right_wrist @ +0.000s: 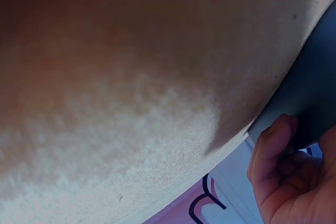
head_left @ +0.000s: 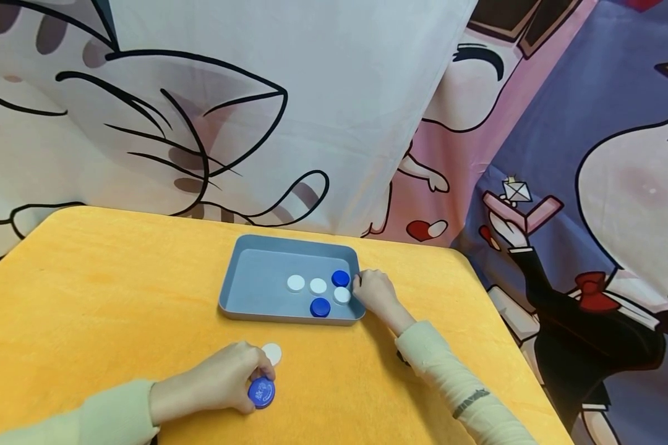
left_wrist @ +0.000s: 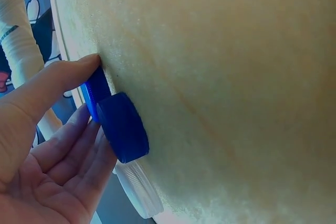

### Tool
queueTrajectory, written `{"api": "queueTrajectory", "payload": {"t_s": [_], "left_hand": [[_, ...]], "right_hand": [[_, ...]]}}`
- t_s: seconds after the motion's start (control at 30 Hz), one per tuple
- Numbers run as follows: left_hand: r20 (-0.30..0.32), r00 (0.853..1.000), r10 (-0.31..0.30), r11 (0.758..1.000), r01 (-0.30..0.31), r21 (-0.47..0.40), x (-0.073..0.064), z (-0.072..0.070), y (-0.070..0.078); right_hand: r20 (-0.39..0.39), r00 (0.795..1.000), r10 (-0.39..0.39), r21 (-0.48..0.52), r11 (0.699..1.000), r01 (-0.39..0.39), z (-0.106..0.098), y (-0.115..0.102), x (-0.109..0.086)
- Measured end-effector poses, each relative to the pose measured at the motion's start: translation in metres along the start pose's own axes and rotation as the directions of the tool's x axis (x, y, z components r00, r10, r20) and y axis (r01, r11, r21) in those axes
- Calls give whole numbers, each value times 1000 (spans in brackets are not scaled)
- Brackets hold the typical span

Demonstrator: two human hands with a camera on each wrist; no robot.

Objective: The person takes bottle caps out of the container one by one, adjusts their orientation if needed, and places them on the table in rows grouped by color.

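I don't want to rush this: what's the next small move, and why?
Probably lift the blue cap in the left hand toward the tray: it's pinched, the right hand holds the tray's edge, and two blue caps lie inside.

A bench [head_left: 117, 296] with a yellow, faintly streaked top and rounded far corners carried the things. On its far half lay a shallow blue-grey tray [head_left: 261, 272], rectangular with rounded corners, its long sides running left to right, close to the far edge yet apart from it. On the near side of the tray, clear of it, a white cap [head_left: 273, 353] lay on the yellow surface beside the left hand [head_left: 228, 380]. A blue cap [left_wrist: 125, 129] stood just beside it, seen in the left wrist view.
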State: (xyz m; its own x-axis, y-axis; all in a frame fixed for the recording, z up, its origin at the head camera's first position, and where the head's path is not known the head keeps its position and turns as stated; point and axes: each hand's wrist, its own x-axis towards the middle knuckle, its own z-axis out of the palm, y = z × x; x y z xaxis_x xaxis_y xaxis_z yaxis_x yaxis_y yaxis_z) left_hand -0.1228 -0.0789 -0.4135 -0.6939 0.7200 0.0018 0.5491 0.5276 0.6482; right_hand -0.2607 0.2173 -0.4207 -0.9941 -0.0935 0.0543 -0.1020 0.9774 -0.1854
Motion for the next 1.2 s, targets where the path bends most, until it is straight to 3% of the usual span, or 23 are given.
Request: {"api": "queueTrajectory", "payload": {"t_s": [0.5, 0.87, 1.2], "left_hand": [[46, 999, -15, 995, 19, -98, -1, -3, -3], [-28, 999, 34, 999, -35, -28, 3, -12, 2], [-49, 998, 27, 994, -32, -105, 13, -25, 9]], "right_hand": [[2, 1000, -8, 2, 1000, 8, 1, 0, 0], [2, 1000, 2, 3, 1000, -2, 1, 1, 1], [9, 1000, 6, -5, 1000, -6, 1, 0, 0]]}}
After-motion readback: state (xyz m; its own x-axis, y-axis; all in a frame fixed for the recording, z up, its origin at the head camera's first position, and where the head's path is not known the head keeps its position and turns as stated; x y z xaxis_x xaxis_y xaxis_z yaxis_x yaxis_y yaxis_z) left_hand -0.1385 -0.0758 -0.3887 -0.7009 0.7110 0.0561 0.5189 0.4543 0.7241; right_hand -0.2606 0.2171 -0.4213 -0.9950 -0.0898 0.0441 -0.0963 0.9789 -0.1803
